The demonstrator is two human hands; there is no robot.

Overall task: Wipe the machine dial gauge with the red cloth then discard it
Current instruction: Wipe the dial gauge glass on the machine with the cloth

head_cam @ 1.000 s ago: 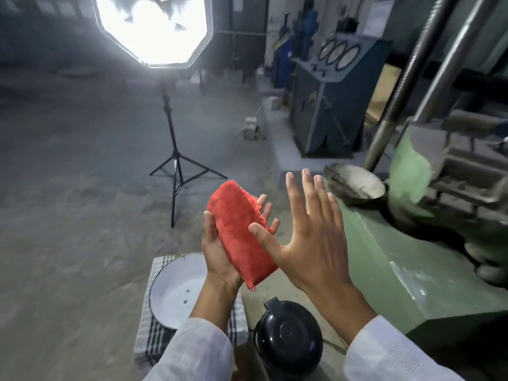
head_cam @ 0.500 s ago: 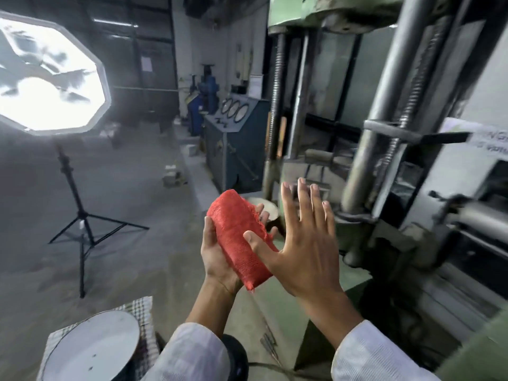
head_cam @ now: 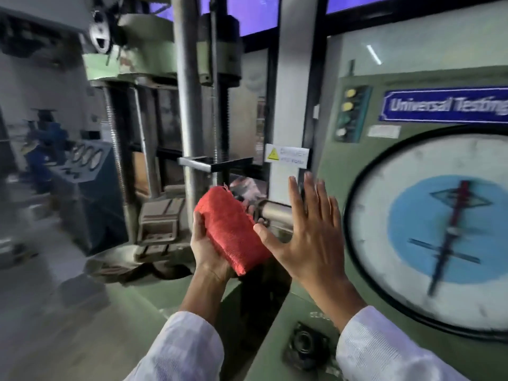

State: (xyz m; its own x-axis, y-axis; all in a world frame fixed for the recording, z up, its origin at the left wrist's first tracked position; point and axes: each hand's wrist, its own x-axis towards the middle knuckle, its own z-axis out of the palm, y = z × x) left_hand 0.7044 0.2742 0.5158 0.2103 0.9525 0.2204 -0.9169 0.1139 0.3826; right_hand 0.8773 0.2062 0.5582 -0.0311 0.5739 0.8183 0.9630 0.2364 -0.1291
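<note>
Left hand cradles the folded red cloth, fingers curled around it; right hand flat, fingers spread, left of the dial gauge.

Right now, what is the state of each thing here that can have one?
red cloth: folded, held in the left hand, not on the dial.
left hand: closed around the cloth.
right hand: open, fingers spread, holding nothing.
dial gauge: not touched, glass looks smudged.
</note>
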